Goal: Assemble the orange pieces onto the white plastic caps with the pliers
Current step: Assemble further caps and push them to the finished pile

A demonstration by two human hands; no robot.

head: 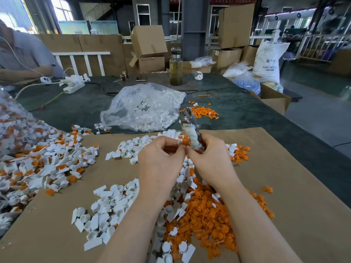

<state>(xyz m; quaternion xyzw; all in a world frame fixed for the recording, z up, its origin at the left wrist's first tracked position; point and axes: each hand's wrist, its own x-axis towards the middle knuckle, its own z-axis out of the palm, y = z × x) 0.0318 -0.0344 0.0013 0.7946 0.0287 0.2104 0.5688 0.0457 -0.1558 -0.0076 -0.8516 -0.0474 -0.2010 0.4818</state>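
Workshop bench, brown cardboard sheet [284,186] over dark cloth — both hands raised mid-sheet.

Right hand [210,160] curled round the pliers [190,128], cloth-wrapped handles in the fist, metal head pointing up and away. Left hand [161,160] pinches a small white cap [180,142] at the fingertips, just beside the pliers' handles. Loose orange pieces [205,209] heaped below the wrists; white plastic caps [102,215] scattered left — assembled ones [47,158] piled far left. Clear bag [144,107] of white parts behind.
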